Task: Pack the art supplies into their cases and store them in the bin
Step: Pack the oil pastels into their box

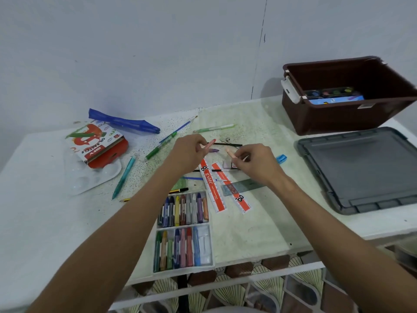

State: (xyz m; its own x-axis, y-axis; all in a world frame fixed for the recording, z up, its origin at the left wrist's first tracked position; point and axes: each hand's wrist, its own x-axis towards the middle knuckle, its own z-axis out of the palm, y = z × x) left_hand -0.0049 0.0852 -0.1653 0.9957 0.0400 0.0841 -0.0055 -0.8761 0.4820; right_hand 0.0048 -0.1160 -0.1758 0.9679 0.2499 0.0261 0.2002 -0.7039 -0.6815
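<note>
My left hand (188,152) pinches a pink oil pastel (210,143) above the table's middle. Beside it my right hand (255,162) grips a peach oil pastel (230,152). A purple pastel (213,150) lies on the table between the hands. Nearer to me sits the white pastel tray (209,242), its two rows holding several pastels and some free slots at the lower right. The red oil pastels box (99,145) lies at the left on a clear palette (90,179). The brown bin (347,118) stands at the back right with a paint set inside.
The grey bin lid (361,168) lies at the right. Two orange rulers (214,188), a clear green ruler (243,187), a blue sharpener (281,158), pens, brushes, pencils and a blue pouch (123,122) are scattered over the table. The table's front edge runs just below the tray.
</note>
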